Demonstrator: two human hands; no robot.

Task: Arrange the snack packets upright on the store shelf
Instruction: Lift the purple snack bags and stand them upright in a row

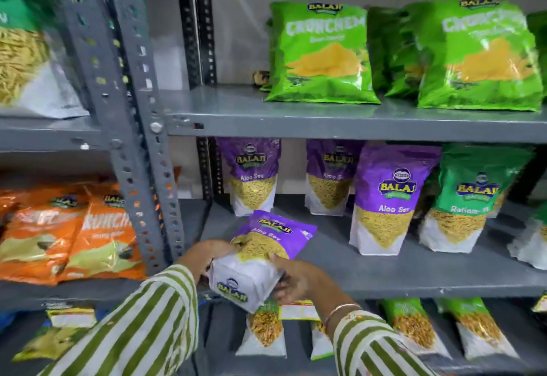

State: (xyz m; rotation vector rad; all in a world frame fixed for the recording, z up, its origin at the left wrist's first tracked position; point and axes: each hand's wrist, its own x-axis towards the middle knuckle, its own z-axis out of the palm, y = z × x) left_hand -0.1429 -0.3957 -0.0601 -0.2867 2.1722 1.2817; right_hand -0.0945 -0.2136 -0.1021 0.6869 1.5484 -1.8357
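Both hands, left (pixel 207 257) and right (pixel 299 282), grip a tilted purple packet (pixel 260 254) at the grey metal shelf (pixel 414 272).

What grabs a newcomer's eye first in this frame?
Both hands, the left hand and right hand, grip a purple Aloo Sev packet tilted back at the middle shelf's front edge. Next, two bright green Crunchem bags upright on the shelf above, right of centre.

A shop: metal shelves (pixel 355 122) stocked with snack packets (pixel 321 52).
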